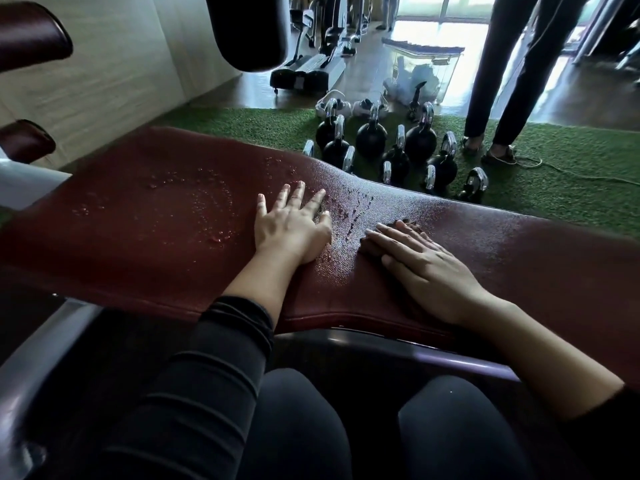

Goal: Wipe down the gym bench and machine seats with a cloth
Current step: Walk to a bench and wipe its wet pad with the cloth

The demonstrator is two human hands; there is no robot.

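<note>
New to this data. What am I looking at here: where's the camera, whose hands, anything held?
One picture, from a wide-angle camera worn on a person's head, looking forward and down. No robot: these are the wearer's own bare hands. The left hand and right hand both lie flat, fingers straight, on a dark red padded bench. Neither holds anything; no cloth is visible. Water droplets sit on the pad. Beyond it, kettlebells stand on green turf, and another person's legs are visible.
</note>
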